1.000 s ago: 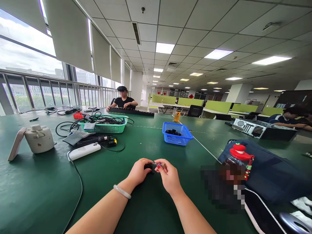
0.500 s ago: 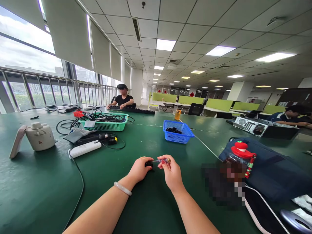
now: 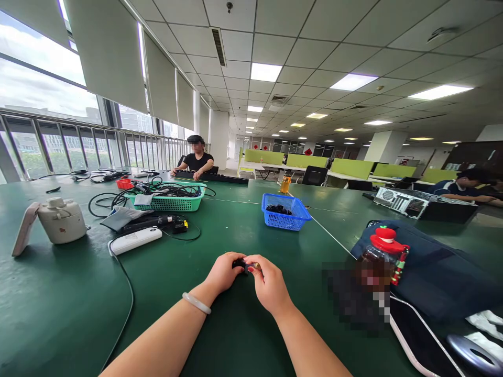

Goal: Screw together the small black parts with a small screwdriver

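Observation:
My left hand [image 3: 225,273], with a pale bangle at the wrist, is closed around a small black part [image 3: 238,264] just above the green table. The fingers cover most of the part, so its exact kind does not show. In my right hand [image 3: 270,283] is a small screwdriver [image 3: 257,266], pinched between thumb and fingers. Only the end of its handle peeks out. Both hands nearly meet, and the screwdriver's tip is hidden at the black part.
Ahead stands a blue basket [image 3: 305,211] of small black pieces. Cables fill a green basket [image 3: 192,201] at left, near a white power strip [image 3: 135,241]. A red-lidded bottle [image 3: 387,241] and a phone [image 3: 420,335] lie right. A person [image 3: 198,159] sits across the table [image 3: 176,335].
My right hand has moved left with the screwdriver, up against my left hand. Less of the screwdriver shows now. The left hand stays in place on the black part.

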{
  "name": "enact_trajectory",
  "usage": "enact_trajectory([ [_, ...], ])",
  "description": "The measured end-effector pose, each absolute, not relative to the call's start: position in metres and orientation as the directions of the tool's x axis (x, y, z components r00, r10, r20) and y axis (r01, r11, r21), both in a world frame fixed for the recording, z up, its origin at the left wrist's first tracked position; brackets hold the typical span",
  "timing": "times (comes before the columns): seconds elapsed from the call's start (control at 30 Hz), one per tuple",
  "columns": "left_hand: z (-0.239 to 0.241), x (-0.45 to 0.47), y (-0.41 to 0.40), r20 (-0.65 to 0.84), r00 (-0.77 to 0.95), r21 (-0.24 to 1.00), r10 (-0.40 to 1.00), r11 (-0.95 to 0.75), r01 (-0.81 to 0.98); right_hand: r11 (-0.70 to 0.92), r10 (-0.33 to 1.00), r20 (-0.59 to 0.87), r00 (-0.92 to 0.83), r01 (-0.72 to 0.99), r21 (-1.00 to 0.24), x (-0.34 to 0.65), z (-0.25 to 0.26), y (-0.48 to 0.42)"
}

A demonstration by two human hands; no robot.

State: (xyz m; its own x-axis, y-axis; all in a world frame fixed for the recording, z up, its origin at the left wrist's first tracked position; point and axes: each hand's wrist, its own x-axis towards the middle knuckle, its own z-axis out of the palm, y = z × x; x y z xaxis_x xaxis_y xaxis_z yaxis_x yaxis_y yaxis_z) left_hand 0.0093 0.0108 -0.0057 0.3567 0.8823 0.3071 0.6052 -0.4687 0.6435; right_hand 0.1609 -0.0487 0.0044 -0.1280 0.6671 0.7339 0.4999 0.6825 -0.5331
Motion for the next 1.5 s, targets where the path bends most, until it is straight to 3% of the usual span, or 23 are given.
enact_trajectory([
  [0.33, -0.0094, 0.0086, 0.0131, 0.288, 0.353, 0.658, 0.890, -0.451, 0.603, 0.646, 0.660, 0.751, -0.025, 0.528, -0.551, 0.1673, 0.0109, -0.0538],
  [0.87, -0.0054, 0.0089, 0.0095, 0.300, 0.368, 0.673, 0.880, -0.469, 0.572, 0.737, 0.590, 0.776, -0.226, 0.542, -0.403, 0.1614, 0.0106, -0.0540],
  [1.5, -0.0061, 0.0076, 0.0090, 0.282, 0.431, 0.680, 0.857, -0.496, 0.540, 0.679, 0.677, 0.728, -0.108, 0.472, -0.562, 0.1651, 0.0139, -0.0577],
])
